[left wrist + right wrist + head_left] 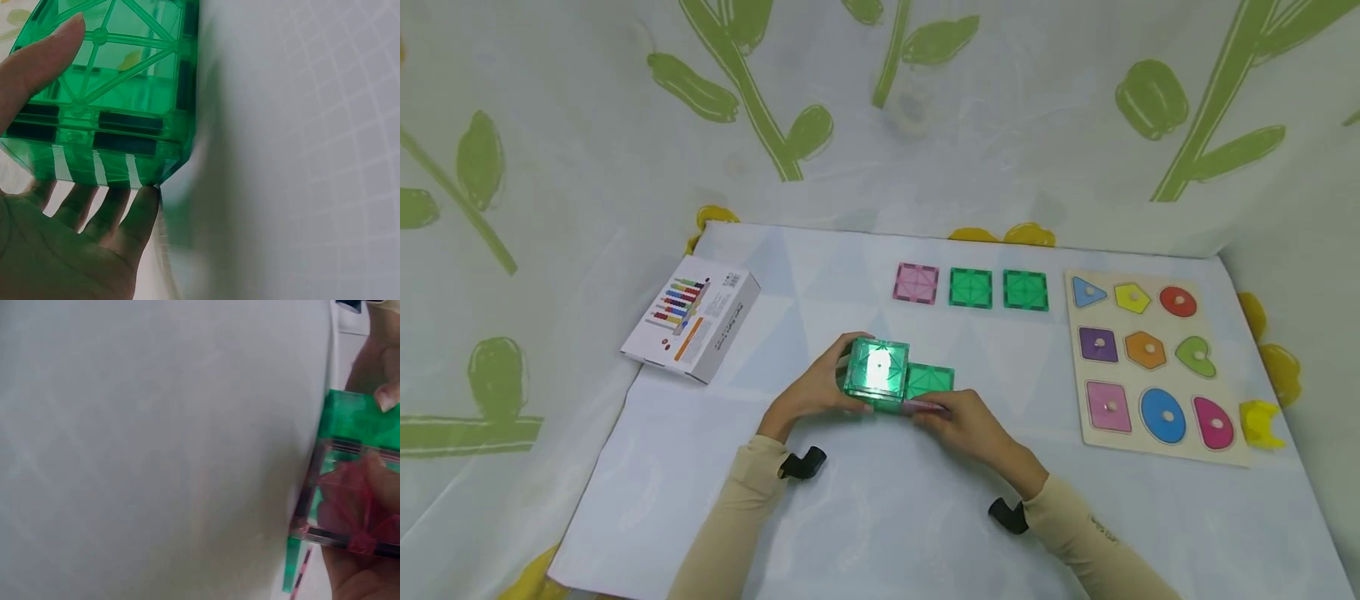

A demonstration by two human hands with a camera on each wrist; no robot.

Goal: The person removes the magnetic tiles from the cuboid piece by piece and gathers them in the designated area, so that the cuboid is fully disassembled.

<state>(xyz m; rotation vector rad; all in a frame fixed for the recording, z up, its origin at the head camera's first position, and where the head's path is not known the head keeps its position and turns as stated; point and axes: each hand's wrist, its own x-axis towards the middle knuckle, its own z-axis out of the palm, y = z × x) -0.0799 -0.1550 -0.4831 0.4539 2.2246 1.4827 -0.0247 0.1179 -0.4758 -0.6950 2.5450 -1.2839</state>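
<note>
A box of green magnetic tiles (pixel 876 368) stands on the table, its top catching bright glare. My left hand (pixel 811 390) grips it from the left; in the left wrist view the thumb lies on one green face and the fingers are around another side. Beside the box, on its right, is another green tile (pixel 931 380). With my right hand (pixel 972 423) I pinch a pink magnetic tile (pixel 325 535) between thumb and fingers, at the box's near right corner. Seen edge-on from the head view, this tile appears to touch the green box, though exact contact is unclear.
Behind the hands lie a loose pink tile (pixel 916 283) and two green tiles (pixel 971 288). To the right is a wooden shape puzzle board (pixel 1131 447), with a yellow piece (pixel 1259 423) beside it. A white abacus box (pixel 718 329) sits at the left edge.
</note>
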